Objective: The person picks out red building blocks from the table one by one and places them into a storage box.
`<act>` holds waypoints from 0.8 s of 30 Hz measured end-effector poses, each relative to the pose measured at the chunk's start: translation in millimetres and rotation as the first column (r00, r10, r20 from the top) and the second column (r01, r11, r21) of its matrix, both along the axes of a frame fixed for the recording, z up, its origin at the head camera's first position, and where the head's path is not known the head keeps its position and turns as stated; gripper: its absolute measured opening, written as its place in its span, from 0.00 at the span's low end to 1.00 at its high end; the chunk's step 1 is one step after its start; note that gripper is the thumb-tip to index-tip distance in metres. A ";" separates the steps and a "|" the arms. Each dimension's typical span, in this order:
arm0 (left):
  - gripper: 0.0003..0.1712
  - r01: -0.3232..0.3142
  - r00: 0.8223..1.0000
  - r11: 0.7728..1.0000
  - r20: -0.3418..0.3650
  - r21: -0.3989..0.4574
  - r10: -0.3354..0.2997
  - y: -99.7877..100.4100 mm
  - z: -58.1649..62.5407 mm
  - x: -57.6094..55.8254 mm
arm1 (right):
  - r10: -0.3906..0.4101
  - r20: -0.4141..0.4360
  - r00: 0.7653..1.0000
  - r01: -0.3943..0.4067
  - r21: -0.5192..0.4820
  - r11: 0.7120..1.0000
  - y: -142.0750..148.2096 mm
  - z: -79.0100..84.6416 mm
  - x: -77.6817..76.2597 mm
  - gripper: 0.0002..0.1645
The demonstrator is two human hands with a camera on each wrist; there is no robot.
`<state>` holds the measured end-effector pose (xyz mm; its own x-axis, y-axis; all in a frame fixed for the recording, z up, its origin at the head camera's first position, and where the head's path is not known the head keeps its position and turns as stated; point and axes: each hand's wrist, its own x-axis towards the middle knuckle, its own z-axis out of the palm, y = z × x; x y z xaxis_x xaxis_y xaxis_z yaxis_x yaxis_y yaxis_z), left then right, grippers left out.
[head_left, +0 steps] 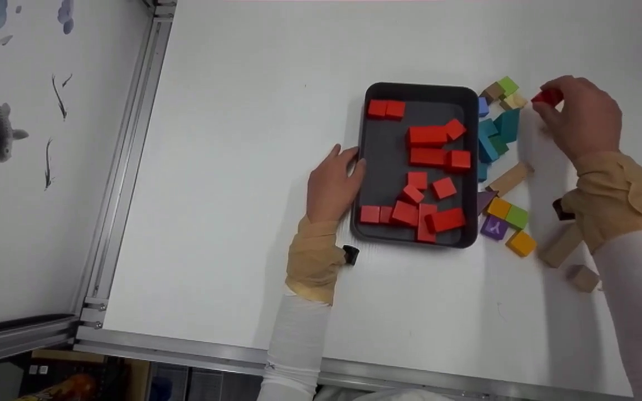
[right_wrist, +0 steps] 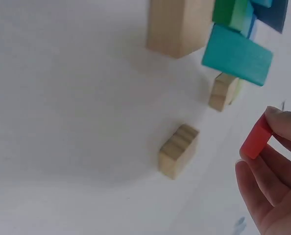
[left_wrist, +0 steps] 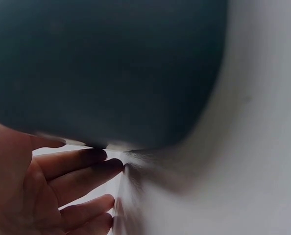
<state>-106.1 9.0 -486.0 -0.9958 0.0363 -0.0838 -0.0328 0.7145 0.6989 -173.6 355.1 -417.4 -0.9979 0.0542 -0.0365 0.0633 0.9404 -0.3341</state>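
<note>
Between thumb and fingers, my right hand (head_left: 585,117) pinches a red block (right_wrist: 257,137), held to the right of the dark tray. My left hand (head_left: 333,186) rests against the left wall of that black tray (head_left: 361,167), its fingers fairly straight at the rim. In the left wrist view the tray's dark side fills the upper part, with the fingers of the left hand (left_wrist: 77,181) beside and below it. Several red blocks (head_left: 427,135) lie inside the tray, cubes and longer bars, some of them touching.
Right of the tray lie teal blocks (head_left: 507,125), wooden blocks (head_left: 562,245), yellow cubes (head_left: 521,244) and a purple cube (head_left: 494,227). A plain wooden block (right_wrist: 179,151) sits below the right hand. A metal frame (head_left: 131,139) edges the white table on the left.
</note>
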 end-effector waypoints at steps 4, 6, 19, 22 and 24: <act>0.21 -0.008 1.000 1.000 -0.018 0.000 0.008 -1.4 0.4 -1.1 | 0.078 -0.090 0.993 -0.081 -0.036 0.996 -25.1 9.0 1.6 0.25; 0.20 -0.007 1.000 1.000 -0.025 0.000 0.007 -1.1 0.3 -1.7 | 0.131 -0.125 0.983 -0.139 -0.051 0.989 -39.4 12.8 3.7 0.24; 0.21 -0.001 1.000 1.000 -0.030 -0.021 0.000 1.9 2.7 -3.4 | 0.551 -0.013 0.835 -0.551 -0.055 0.833 -131.7 17.4 20.6 0.19; 0.20 -0.001 0.999 1.000 -0.039 -0.020 0.000 1.7 3.4 -3.8 | 0.587 -0.002 0.810 -0.586 -0.055 0.808 -147.4 15.8 20.3 0.19; 0.20 -0.004 0.999 1.000 -0.037 -0.019 0.003 1.9 4.2 -3.5 | 0.599 -0.001 0.800 -0.599 -0.046 0.800 -155.9 12.5 19.6 0.19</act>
<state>-109.6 10.9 -481.8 -0.9983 0.0315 -0.0480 -0.0100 0.7276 0.6859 -154.0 199.2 -404.9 -0.8302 -0.5561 -0.0380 -0.5034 0.7773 -0.3772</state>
